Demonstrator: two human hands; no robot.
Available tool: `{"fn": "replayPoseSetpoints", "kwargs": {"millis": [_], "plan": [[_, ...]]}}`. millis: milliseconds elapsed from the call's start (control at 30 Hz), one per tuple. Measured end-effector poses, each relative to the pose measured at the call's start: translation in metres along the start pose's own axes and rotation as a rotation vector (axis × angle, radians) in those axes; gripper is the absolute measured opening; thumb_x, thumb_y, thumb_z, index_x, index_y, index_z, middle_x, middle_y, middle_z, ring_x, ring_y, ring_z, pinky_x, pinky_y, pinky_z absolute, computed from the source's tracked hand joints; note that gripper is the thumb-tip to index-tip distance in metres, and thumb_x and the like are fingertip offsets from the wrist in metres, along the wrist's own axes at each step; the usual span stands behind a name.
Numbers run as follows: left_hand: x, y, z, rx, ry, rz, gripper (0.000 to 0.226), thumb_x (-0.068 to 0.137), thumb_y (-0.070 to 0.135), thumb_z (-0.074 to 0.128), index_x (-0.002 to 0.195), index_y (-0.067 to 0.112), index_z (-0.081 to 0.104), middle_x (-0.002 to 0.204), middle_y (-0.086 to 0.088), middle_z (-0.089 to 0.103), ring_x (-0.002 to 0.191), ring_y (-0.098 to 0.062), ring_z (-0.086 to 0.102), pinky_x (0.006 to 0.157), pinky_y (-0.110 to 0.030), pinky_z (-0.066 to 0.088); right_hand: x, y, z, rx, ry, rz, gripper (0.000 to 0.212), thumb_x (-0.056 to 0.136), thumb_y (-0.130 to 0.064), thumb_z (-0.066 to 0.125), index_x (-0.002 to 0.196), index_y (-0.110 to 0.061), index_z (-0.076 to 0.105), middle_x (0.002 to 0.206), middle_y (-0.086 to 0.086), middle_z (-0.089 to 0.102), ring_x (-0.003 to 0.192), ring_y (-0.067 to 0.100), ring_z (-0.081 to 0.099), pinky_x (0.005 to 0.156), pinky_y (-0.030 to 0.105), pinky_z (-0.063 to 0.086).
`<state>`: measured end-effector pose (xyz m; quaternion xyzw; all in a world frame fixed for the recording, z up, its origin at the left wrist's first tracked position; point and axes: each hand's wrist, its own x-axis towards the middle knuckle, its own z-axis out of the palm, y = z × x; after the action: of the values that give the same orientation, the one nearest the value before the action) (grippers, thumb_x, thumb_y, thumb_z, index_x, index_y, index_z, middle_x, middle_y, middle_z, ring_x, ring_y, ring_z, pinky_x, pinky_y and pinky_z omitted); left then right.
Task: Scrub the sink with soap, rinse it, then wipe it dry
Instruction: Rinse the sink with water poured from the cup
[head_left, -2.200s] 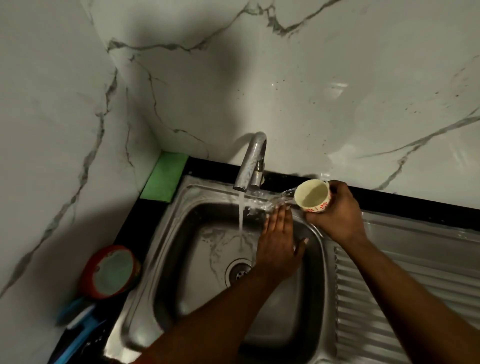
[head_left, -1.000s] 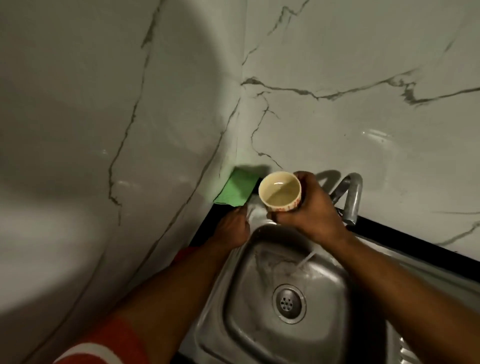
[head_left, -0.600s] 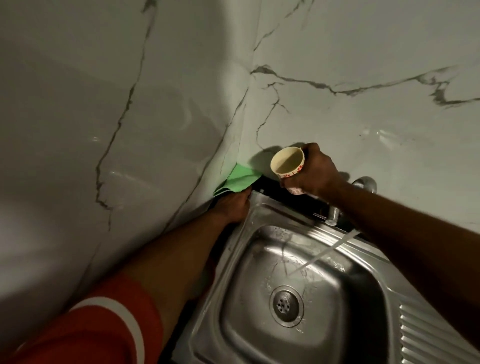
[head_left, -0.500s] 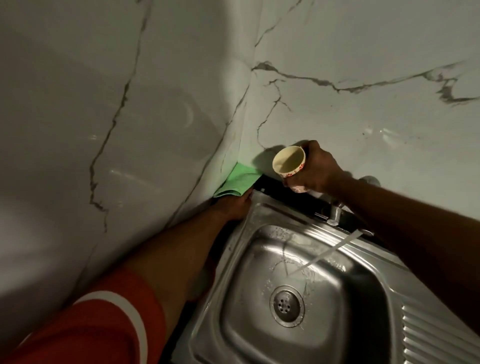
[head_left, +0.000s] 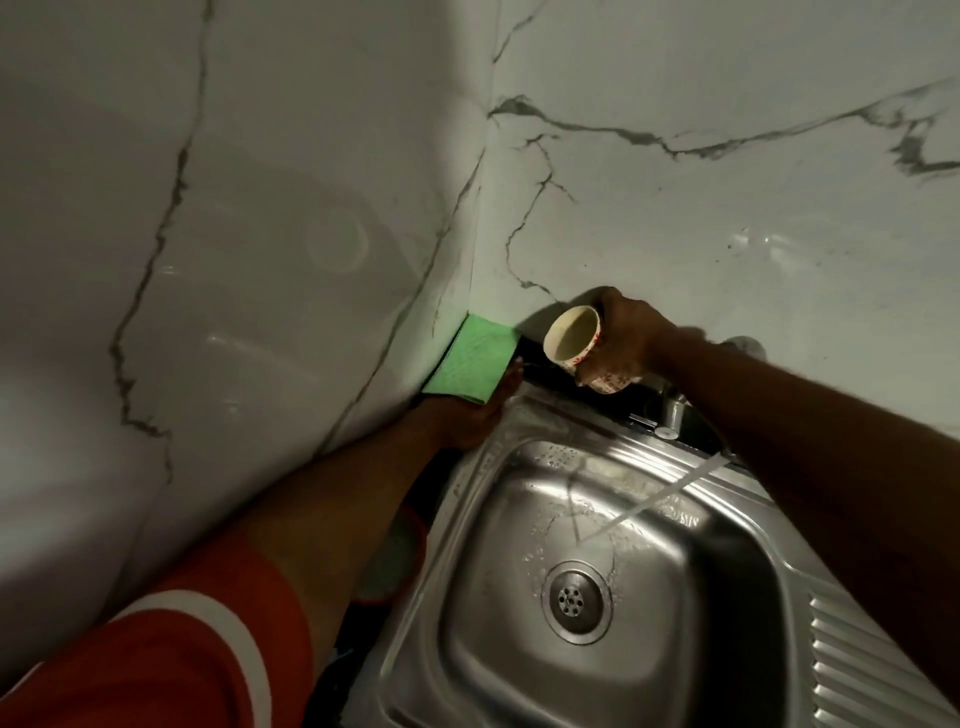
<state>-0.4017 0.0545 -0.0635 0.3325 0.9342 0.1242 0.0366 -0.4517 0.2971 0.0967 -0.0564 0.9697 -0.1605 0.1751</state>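
A steel sink (head_left: 498, 613) with a round drain (head_left: 575, 598) fills the lower right, and a stream of water (head_left: 652, 501) runs slanting into the wet basin. My right hand (head_left: 626, 338) grips a small cream cup (head_left: 576, 340) with red marks, tilted on its side above the sink's far left corner. My left hand (head_left: 467, 415) lies at the sink's left rim with fingertips at the edge of a folded green cloth (head_left: 470, 361) in the wall corner; whether it holds the cloth is hidden. The tap (head_left: 672, 408) is mostly behind my right forearm.
Marble-patterned walls (head_left: 727, 171) meet in a corner close behind the cloth. A ribbed drainboard (head_left: 872, 675) lies to the right of the basin. A red-rimmed container (head_left: 395, 561) sits partly hidden under my left forearm on the dark counter (head_left: 550, 382).
My right hand carried the cup from the right of the tap to the far left corner. My left hand left the basin and reached the green cloth. The view swung left.
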Motion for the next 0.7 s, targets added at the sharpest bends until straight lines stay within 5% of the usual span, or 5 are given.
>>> {"fn": "replayPoseSetpoints", "kwargs": {"millis": [167, 400, 500, 600, 700], "plan": [[-0.006, 0.004, 0.006, -0.027, 0.117, 0.129, 0.057, 0.109, 0.015, 0.044, 0.160, -0.002, 0.025, 0.169, -0.021, 0.016, 0.159, -0.036, 0.016, 0.129, -0.049, 0.017, 0.003, 0.000, 0.001, -0.016, -0.003, -0.019, 0.114, 0.046, -0.036, 0.098, 0.141, -0.017, 0.038, 0.128, 0.008, 0.062, 0.118, 0.030, 0.058, 0.091, 0.037, 0.050], [0.021, 0.013, 0.004, -0.071, 0.017, -0.087, 0.062, 0.114, 0.026, 0.034, 0.164, 0.005, 0.004, 0.172, -0.016, -0.006, 0.161, -0.034, -0.004, 0.129, -0.037, -0.013, 0.010, 0.006, 0.006, -0.075, 0.001, -0.023, 0.116, 0.043, -0.038, 0.099, 0.139, -0.018, 0.039, 0.123, 0.007, 0.064, 0.113, 0.029, 0.059, 0.077, 0.031, 0.040], [0.018, 0.029, 0.000, 0.037, -0.012, 0.105, 0.057, 0.112, 0.015, 0.039, 0.159, -0.007, 0.015, 0.168, -0.029, 0.006, 0.158, -0.045, 0.007, 0.131, -0.045, 0.002, 0.009, 0.006, 0.009, -0.123, -0.020, -0.037, 0.114, 0.042, -0.038, 0.099, 0.137, -0.019, 0.040, 0.121, 0.007, 0.064, 0.107, 0.027, 0.060, 0.075, 0.030, 0.040], [0.000, 0.034, -0.005, 0.055, 0.074, 0.259, 0.055, 0.099, 0.004, 0.065, 0.147, -0.014, 0.045, 0.156, -0.036, 0.037, 0.143, -0.053, 0.041, 0.115, -0.059, 0.042, 0.007, 0.005, 0.010, -0.141, -0.049, -0.069, 0.114, 0.042, -0.038, 0.099, 0.138, -0.021, 0.039, 0.120, 0.006, 0.064, 0.103, 0.025, 0.059, 0.075, 0.030, 0.041], [-0.018, 0.038, -0.005, 0.004, 0.097, 0.148, 0.059, 0.094, 0.005, 0.072, 0.145, -0.013, 0.049, 0.155, -0.034, 0.041, 0.123, -0.049, 0.062, 0.080, -0.032, 0.059, 0.007, 0.004, 0.009, -0.156, -0.050, -0.096, 0.113, 0.041, -0.038, 0.099, 0.136, -0.020, 0.040, 0.117, 0.006, 0.065, 0.093, 0.021, 0.054, 0.073, 0.031, 0.041]]}}
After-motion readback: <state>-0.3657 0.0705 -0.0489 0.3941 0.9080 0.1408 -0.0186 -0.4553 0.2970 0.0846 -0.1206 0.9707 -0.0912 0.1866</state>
